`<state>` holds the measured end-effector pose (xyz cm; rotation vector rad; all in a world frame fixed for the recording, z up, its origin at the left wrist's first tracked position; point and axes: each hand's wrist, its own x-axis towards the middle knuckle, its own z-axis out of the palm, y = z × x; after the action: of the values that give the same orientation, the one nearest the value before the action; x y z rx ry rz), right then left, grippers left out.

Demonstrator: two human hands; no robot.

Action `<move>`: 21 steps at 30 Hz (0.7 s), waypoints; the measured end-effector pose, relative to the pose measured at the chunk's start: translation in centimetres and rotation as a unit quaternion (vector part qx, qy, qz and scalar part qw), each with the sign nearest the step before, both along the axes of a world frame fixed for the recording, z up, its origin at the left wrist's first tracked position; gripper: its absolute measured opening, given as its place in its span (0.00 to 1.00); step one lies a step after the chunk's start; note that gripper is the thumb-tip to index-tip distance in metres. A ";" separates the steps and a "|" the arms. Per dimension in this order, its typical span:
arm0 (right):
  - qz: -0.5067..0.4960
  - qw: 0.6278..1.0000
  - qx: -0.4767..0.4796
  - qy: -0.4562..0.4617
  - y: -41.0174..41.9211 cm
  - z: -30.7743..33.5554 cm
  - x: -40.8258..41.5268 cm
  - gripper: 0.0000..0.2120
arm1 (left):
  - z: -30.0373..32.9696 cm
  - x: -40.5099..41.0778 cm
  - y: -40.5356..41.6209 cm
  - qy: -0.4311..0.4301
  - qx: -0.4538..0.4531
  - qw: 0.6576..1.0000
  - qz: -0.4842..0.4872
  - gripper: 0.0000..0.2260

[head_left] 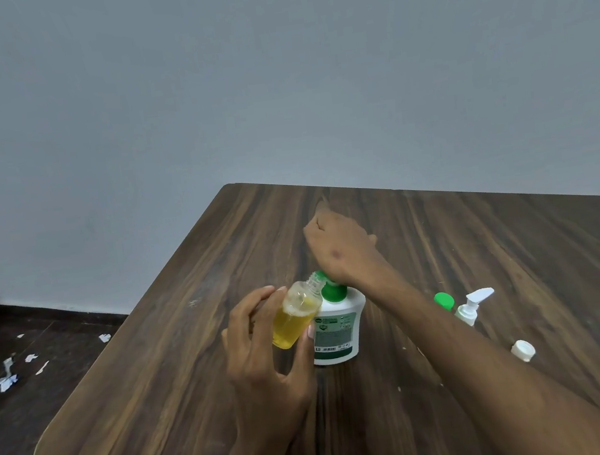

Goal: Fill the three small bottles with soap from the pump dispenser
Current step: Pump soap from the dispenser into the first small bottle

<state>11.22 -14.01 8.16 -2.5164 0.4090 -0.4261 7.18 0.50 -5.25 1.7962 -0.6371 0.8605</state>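
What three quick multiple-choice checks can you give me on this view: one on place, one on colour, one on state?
1. Where is the loose white cap?
A. right of the dispenser
B. on the floor
C. in the left hand

2. What colour is the liquid in the small bottle?
A. blue
B. yellow
C. red

3. How is that bottle held?
A. upright on the table
B. lying flat
C. tilted, mouth at the pump

Key: 1 A, it lies on the table right of the pump dispenser. 2 B, yellow shows through. 3 C, the left hand tips it; the right hand presses the pump.
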 end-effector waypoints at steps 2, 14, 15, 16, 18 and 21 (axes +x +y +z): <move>-0.005 1.000 -0.004 -0.005 0.0 0.0 0.1 0.11 | 0.0 0.0 0.0 0.003 -0.003 1.000 -0.001 0.20; -0.005 1.000 -0.010 -0.008 0.0 -0.1 0.1 0.12 | 0.1 -0.1 0.0 0.005 -0.002 1.000 0.001 0.19; -0.006 1.000 -0.012 -0.011 0.0 -0.1 0.1 0.12 | 0.1 -0.1 0.1 0.005 -0.002 1.000 0.001 0.19; -0.008 1.000 -0.015 -0.018 0.0 -0.1 0.1 0.12 | 0.1 -0.1 0.1 0.004 -0.001 1.000 -0.001 0.20; -0.010 0.999 -0.018 -0.027 0.0 0.0 0.2 0.12 | 0.1 0.0 0.1 0.003 -0.001 1.000 -0.001 0.20; -0.007 1.000 -0.013 -0.009 -0.1 -0.1 0.2 0.12 | 0.0 0.0 0.1 0.004 -0.004 1.000 -0.003 0.19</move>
<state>11.41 -14.07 8.10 -2.5347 0.4174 -0.4637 7.14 0.58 -5.25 1.7893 -0.6319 0.8504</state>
